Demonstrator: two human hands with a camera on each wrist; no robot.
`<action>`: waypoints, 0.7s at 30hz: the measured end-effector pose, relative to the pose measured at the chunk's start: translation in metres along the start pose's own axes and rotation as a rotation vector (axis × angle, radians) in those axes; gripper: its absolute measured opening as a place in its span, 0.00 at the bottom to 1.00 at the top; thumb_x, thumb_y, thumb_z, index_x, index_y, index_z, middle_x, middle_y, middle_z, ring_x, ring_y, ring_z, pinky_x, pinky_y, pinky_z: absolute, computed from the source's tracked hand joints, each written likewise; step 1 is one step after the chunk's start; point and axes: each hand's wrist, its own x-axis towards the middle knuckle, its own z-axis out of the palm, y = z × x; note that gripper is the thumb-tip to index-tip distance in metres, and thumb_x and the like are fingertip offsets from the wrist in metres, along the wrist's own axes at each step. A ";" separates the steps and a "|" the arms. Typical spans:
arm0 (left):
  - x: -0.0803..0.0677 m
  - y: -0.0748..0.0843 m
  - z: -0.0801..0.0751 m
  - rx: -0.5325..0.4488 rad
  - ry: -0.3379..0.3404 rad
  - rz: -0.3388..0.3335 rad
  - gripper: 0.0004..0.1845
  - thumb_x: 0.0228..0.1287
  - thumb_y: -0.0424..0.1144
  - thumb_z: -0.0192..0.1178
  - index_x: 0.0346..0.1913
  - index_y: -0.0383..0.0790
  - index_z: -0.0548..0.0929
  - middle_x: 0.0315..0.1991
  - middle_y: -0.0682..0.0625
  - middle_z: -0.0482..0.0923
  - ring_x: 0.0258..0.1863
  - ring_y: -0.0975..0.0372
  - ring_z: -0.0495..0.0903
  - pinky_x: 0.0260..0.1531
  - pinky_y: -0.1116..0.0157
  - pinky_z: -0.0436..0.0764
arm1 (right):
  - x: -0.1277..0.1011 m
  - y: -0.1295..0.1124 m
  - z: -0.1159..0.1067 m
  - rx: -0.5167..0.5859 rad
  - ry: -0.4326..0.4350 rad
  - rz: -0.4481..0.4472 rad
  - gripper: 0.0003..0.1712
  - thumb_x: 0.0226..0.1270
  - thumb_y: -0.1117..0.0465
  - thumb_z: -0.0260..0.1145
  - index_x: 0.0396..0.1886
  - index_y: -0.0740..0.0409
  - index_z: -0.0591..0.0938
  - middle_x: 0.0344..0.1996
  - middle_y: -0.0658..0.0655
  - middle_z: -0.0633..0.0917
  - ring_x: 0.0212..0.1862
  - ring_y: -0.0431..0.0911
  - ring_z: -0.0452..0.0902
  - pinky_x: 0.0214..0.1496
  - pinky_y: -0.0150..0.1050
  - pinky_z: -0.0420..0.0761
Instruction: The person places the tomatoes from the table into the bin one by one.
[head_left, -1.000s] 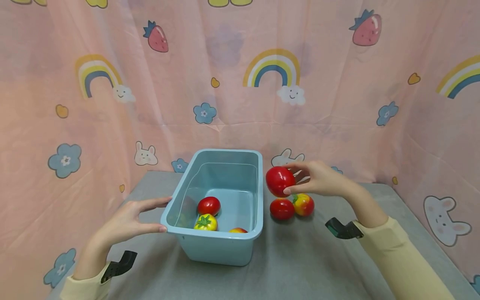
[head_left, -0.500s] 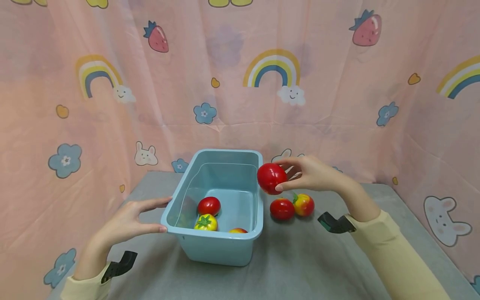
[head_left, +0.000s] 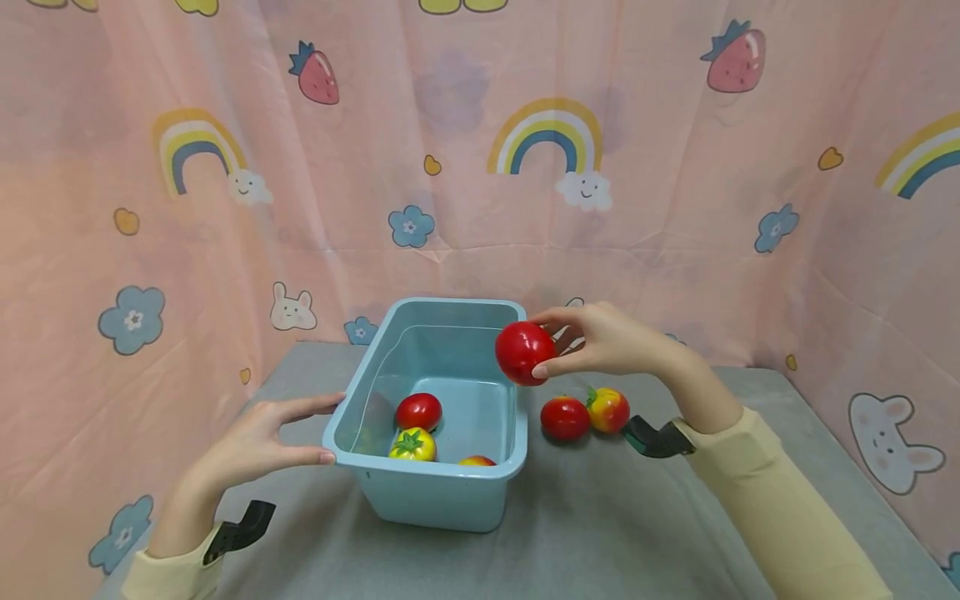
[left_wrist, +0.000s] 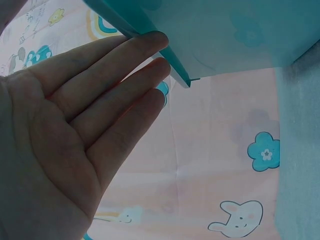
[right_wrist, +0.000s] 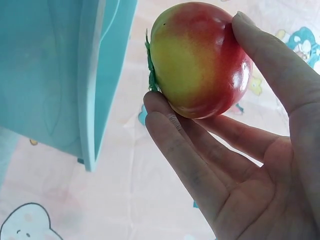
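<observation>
My right hand (head_left: 609, 340) grips a toy tomato (head_left: 525, 353) between thumb and fingers, raised over the right rim of a light blue plastic bin (head_left: 427, 470). In the right wrist view that tomato (right_wrist: 200, 60) shows a yellow patch and a green leafy stem. At the bin's left rim, my left hand (head_left: 258, 442) rests with straight fingers, fingertips right at the edge; the left wrist view shows the fingers (left_wrist: 122, 75) extended along it. Inside the bin lie a red tomato (head_left: 418, 412), a yellow one (head_left: 412, 445) with a green star top, and a red-yellow one (head_left: 477, 461), mostly hidden by the front wall.
Right of the bin, a red tomato (head_left: 565, 418) and a red-yellow tomato (head_left: 608, 409) sit side by side on the grey table (head_left: 622, 508). A pink patterned curtain (head_left: 480, 242) hangs behind and along the sides.
My right hand has carried the tomato left and slightly up, from above the loose tomatoes to over the bin's right rim. The left hand and bin keep their places.
</observation>
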 end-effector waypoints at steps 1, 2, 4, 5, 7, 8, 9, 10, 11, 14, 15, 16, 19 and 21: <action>0.000 0.000 0.000 0.002 0.000 0.001 0.35 0.48 0.54 0.71 0.62 0.52 0.76 0.55 0.59 0.80 0.55 0.60 0.79 0.47 0.55 0.79 | 0.001 -0.001 0.000 -0.001 -0.003 0.000 0.37 0.50 0.48 0.75 0.60 0.55 0.75 0.48 0.55 0.84 0.42 0.44 0.84 0.42 0.40 0.84; 0.000 0.000 0.000 0.001 0.000 0.002 0.35 0.48 0.54 0.71 0.62 0.52 0.76 0.55 0.59 0.80 0.55 0.60 0.79 0.47 0.55 0.79 | 0.002 -0.002 0.000 -0.002 -0.007 0.000 0.37 0.50 0.48 0.75 0.60 0.55 0.75 0.48 0.54 0.84 0.42 0.44 0.84 0.42 0.40 0.84; 0.001 0.000 0.000 0.000 -0.002 0.004 0.35 0.48 0.54 0.71 0.62 0.52 0.76 0.55 0.58 0.79 0.55 0.60 0.79 0.47 0.54 0.79 | 0.004 -0.004 0.000 0.002 -0.015 -0.002 0.38 0.50 0.48 0.75 0.61 0.55 0.75 0.48 0.54 0.84 0.42 0.44 0.84 0.42 0.40 0.84; 0.001 0.000 0.000 -0.003 -0.003 0.005 0.35 0.48 0.54 0.71 0.62 0.52 0.76 0.55 0.58 0.79 0.55 0.60 0.79 0.47 0.54 0.79 | 0.005 -0.005 0.000 0.005 -0.019 -0.003 0.38 0.50 0.48 0.75 0.61 0.55 0.75 0.48 0.54 0.84 0.42 0.44 0.84 0.42 0.40 0.84; 0.001 -0.001 0.000 -0.001 -0.003 0.009 0.35 0.49 0.54 0.71 0.62 0.52 0.76 0.55 0.58 0.80 0.55 0.59 0.79 0.47 0.54 0.79 | 0.007 -0.007 0.001 0.004 -0.028 -0.005 0.38 0.50 0.48 0.75 0.61 0.55 0.75 0.49 0.54 0.84 0.42 0.44 0.83 0.42 0.40 0.84; 0.001 -0.001 -0.001 0.004 -0.003 0.014 0.35 0.49 0.54 0.71 0.63 0.52 0.76 0.55 0.57 0.80 0.55 0.59 0.79 0.47 0.54 0.79 | 0.008 -0.008 0.001 0.004 -0.033 -0.008 0.38 0.50 0.48 0.75 0.61 0.55 0.75 0.49 0.55 0.83 0.42 0.44 0.83 0.43 0.40 0.84; 0.002 -0.002 -0.001 0.007 -0.001 0.019 0.35 0.49 0.54 0.71 0.63 0.52 0.76 0.55 0.57 0.80 0.55 0.59 0.79 0.47 0.54 0.79 | 0.009 -0.009 0.001 0.004 -0.037 -0.012 0.38 0.51 0.48 0.75 0.61 0.56 0.75 0.49 0.55 0.83 0.43 0.44 0.83 0.43 0.40 0.84; 0.002 -0.002 -0.001 0.014 0.000 0.024 0.35 0.49 0.54 0.71 0.63 0.52 0.75 0.54 0.57 0.80 0.55 0.59 0.79 0.47 0.55 0.79 | 0.010 -0.010 0.001 0.002 -0.040 -0.015 0.37 0.51 0.48 0.74 0.61 0.56 0.75 0.49 0.55 0.83 0.43 0.44 0.83 0.43 0.39 0.84; 0.002 -0.002 -0.001 0.020 0.001 0.032 0.35 0.49 0.54 0.71 0.63 0.51 0.75 0.54 0.57 0.81 0.55 0.59 0.79 0.47 0.56 0.79 | 0.011 -0.011 0.001 -0.001 -0.040 -0.022 0.37 0.51 0.49 0.74 0.60 0.56 0.75 0.49 0.55 0.83 0.43 0.44 0.83 0.43 0.39 0.84; 0.002 -0.002 -0.002 0.029 0.004 0.047 0.35 0.49 0.53 0.71 0.63 0.51 0.75 0.53 0.57 0.81 0.54 0.60 0.79 0.47 0.58 0.79 | 0.014 -0.015 0.001 -0.010 -0.042 -0.038 0.36 0.52 0.48 0.74 0.60 0.56 0.75 0.48 0.55 0.84 0.43 0.44 0.83 0.43 0.39 0.84; 0.002 -0.002 -0.002 0.028 0.005 0.044 0.35 0.49 0.54 0.71 0.63 0.51 0.75 0.53 0.57 0.81 0.54 0.60 0.79 0.47 0.59 0.79 | 0.015 -0.016 0.001 -0.011 -0.042 -0.043 0.36 0.52 0.48 0.74 0.60 0.56 0.75 0.48 0.55 0.84 0.42 0.44 0.83 0.43 0.39 0.84; 0.002 -0.002 -0.002 0.028 0.003 0.042 0.35 0.49 0.54 0.71 0.63 0.52 0.75 0.53 0.58 0.81 0.54 0.61 0.79 0.47 0.59 0.79 | 0.016 -0.017 0.001 -0.012 -0.043 -0.047 0.37 0.52 0.48 0.74 0.60 0.56 0.75 0.48 0.54 0.84 0.42 0.43 0.83 0.43 0.39 0.84; 0.002 -0.002 -0.001 0.021 0.000 0.036 0.35 0.49 0.54 0.71 0.63 0.52 0.75 0.53 0.58 0.81 0.54 0.61 0.79 0.48 0.58 0.79 | 0.019 -0.020 0.002 -0.011 -0.049 -0.046 0.38 0.51 0.48 0.74 0.61 0.55 0.75 0.48 0.54 0.84 0.42 0.43 0.83 0.42 0.38 0.84; 0.001 -0.003 -0.001 0.019 -0.004 0.033 0.35 0.49 0.54 0.71 0.63 0.51 0.75 0.54 0.57 0.81 0.54 0.60 0.79 0.47 0.57 0.79 | 0.021 -0.021 0.002 -0.007 -0.055 -0.044 0.38 0.50 0.48 0.75 0.61 0.55 0.74 0.48 0.54 0.83 0.42 0.43 0.83 0.42 0.38 0.84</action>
